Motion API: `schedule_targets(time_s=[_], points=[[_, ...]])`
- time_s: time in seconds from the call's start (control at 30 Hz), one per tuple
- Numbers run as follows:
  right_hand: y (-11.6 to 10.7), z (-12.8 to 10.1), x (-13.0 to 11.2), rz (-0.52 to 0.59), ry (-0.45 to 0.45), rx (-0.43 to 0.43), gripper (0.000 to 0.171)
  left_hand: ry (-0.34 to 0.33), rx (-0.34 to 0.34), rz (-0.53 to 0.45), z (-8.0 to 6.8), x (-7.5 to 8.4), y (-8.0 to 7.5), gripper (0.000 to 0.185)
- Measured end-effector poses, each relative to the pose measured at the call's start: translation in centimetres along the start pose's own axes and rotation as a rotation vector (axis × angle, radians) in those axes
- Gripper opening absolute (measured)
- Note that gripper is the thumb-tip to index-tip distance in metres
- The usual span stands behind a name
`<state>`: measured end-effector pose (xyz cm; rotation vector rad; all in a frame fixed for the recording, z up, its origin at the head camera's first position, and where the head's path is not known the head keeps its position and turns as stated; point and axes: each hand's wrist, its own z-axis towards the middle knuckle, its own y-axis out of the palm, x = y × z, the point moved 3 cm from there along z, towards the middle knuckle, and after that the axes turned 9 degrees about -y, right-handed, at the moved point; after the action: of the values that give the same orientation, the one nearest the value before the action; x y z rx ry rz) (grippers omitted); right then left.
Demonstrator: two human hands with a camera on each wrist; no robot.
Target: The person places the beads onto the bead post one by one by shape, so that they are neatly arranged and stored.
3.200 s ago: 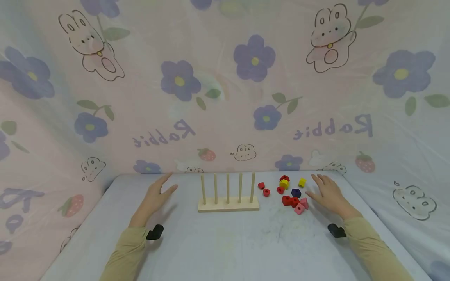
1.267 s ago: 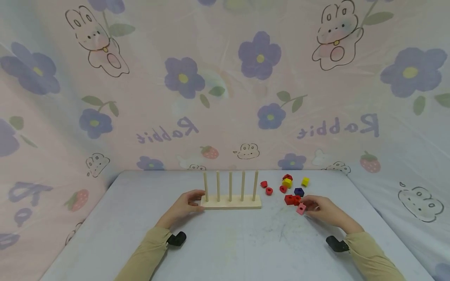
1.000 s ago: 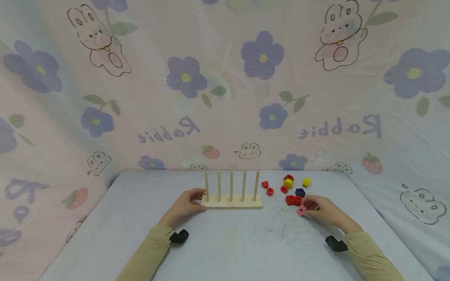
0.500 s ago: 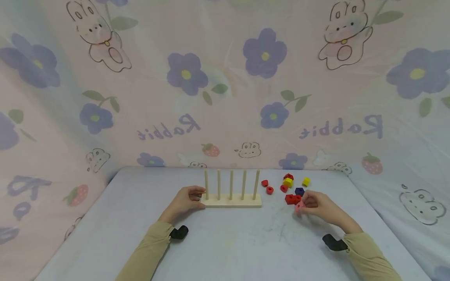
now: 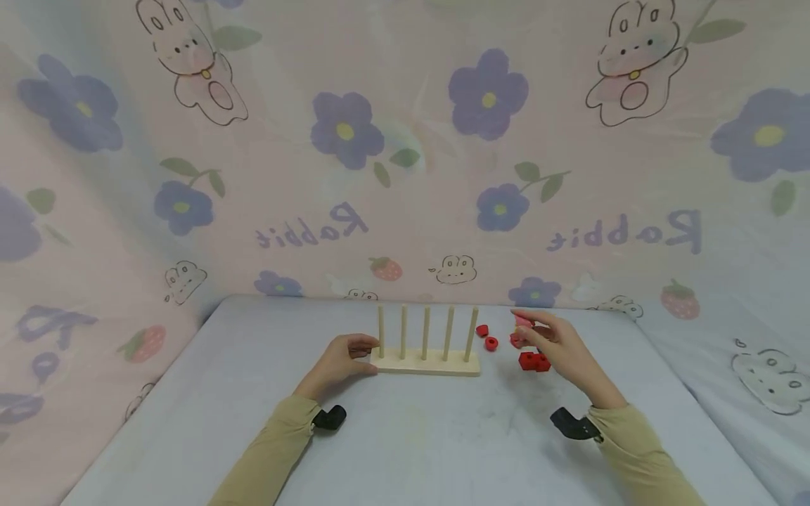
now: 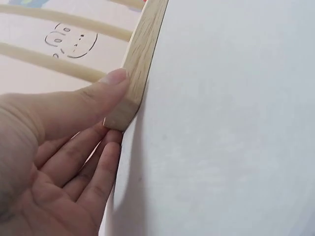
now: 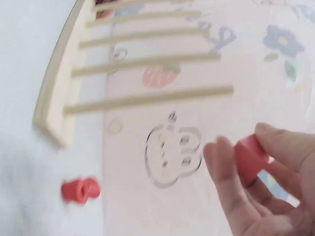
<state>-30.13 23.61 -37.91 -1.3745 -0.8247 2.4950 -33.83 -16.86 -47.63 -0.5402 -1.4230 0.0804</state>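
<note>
The right hand (image 5: pixel 560 349) pinches a pink bead (image 5: pixel 522 322) between thumb and fingertips and holds it lifted off the worktop (image 5: pixel 418 436), just right of the peg rack (image 5: pixel 425 361). The right wrist view shows the bead (image 7: pixel 250 156) clamped between thumb and forefinger, level with the upper part of the pegs and apart from them. The left hand (image 5: pixel 342 358) grips the rack's left end; in the left wrist view its thumb (image 6: pixel 93 98) presses on the base's top edge, with the fingers curled under the corner of the base (image 6: pixel 140 59). All five pegs stand bare.

The step in hand looks like the carry: bead picked up, rack steadied, nothing threaded. The next move, as I judge it, calls for bringing the bead's hole over a peg tip, probably the nearest, rightmost peg (image 5: pixel 471 334), and keeping the hole upright so it slides down; whether the hole now faces down cannot be told. Loose red beads (image 5: pixel 486 337) and a red pair (image 5: pixel 534 361) lie right of the rack, under and beside the hand.
</note>
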Motion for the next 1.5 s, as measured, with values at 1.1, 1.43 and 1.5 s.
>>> schedule_targets(time_s=[1.1, 1.43, 1.5], points=[[15.8, 10.0, -11.7, 0.230, -0.372, 0.203, 0.030, 0.042, -0.108, -0.085, 0.0, -0.4, 0.7, 0.055], [18.2, 11.5, -8.2, 0.197, -0.293, 0.159, 0.028, 0.031, -0.136, -0.109, 0.1, -0.2, 0.4, 0.058], [18.5, 11.4, -7.8, 0.190, -0.265, 0.153, 0.030, 0.041, -0.140, -0.118, 0.1, -0.2, 0.2, 0.058]])
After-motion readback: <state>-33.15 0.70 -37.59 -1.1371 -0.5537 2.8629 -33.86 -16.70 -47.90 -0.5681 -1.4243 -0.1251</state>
